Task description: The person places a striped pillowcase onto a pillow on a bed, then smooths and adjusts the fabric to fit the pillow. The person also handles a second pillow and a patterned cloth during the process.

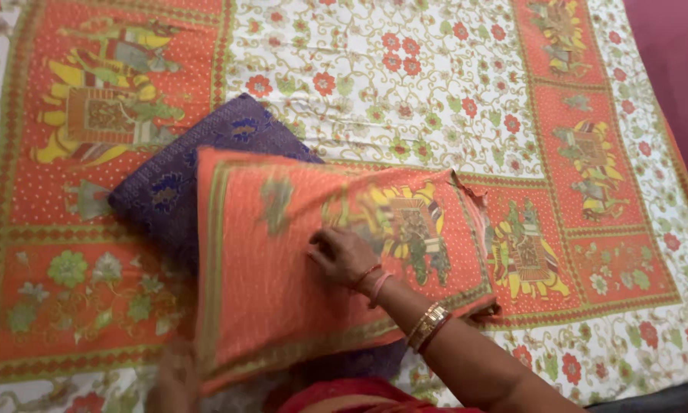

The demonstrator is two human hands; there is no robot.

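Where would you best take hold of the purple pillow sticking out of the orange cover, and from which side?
Probably the purple pillow's bare upper-left corner, coming from the top left. That end pokes free of the orange cover; the right hand presses on the covered part.

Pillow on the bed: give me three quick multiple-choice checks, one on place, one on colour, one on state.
1. Where does the right hand rest? A on the orange pillowcase; B on the bare bedsheet; C in the air.
2. What colour is the pillow sticking out? A white; B purple-blue; C green.
3. How far is the pillow covered? A bare; B partly; C fully.

Answers: 1 A, the palm lies flat on the orange cloth. 2 B, its exposed upper-left corner is purple-blue. 3 B, that corner shows beyond the case.
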